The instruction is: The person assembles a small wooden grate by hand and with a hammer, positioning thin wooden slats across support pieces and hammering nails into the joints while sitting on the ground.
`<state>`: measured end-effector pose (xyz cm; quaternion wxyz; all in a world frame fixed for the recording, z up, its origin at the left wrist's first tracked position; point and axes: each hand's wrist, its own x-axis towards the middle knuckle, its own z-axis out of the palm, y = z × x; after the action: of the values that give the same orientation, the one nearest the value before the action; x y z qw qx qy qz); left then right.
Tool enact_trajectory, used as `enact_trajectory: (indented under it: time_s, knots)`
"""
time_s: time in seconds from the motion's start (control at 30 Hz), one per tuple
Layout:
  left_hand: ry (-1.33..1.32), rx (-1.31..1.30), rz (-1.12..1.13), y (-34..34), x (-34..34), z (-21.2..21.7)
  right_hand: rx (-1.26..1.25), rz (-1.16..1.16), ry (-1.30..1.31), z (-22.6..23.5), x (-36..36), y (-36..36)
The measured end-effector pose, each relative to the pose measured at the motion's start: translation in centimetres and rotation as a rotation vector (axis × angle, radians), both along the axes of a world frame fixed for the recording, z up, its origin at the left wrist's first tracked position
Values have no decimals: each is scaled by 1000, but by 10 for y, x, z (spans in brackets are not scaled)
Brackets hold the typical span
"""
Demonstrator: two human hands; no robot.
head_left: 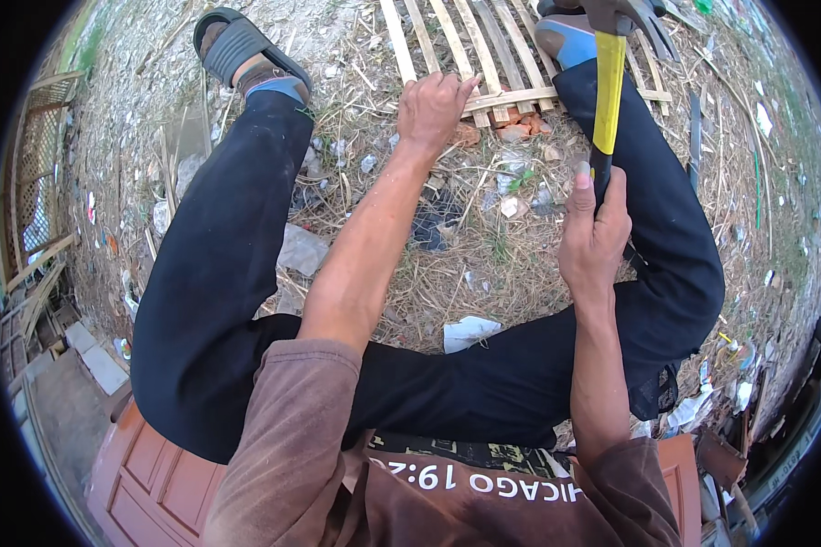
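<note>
We grip the yellow-handled hammer (608, 91) in our right hand (593, 232), fingers clenched round its dark lower grip, thumb pointing up the shaft; the hammer's head rises just above the far end of the wooden slat panel (470, 50). Our left hand (433, 108) presses down on the panel's near cross slat, fingers curled over it, arm stretched straight forward. Broken red brick pieces (518, 126) lie just below the panel's near edge. We sit on a reddish-brown door panel (155, 483), legs spread either side of the slat panel, on ground (447, 273) strewn with dry straw and litter.
</note>
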<state>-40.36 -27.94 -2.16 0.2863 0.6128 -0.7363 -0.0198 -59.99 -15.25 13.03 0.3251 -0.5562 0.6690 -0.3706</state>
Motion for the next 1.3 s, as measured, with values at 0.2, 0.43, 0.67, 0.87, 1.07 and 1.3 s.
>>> enact_trajectory:
  time_s: [0.2,0.43,0.67,0.87,1.07,1.3]
  knots:
    - [-5,6,16,0,-5,-1,83,61,179,-51,1,21]
    - [-37,56,21,-2,0,0,83,71,124,-15,3,8]
    - [-43,-17,21,-6,-4,-4,91,35,179,-58,3,17]
    - [-20,68,28,-4,-1,1,7,16,94,-5,0,-5]
    - [-40,44,21,-8,-5,-3,81,15,127,-41,7,14]
    - [-39,4,30,-4,2,-7,61,34,-42,21,11,-3]
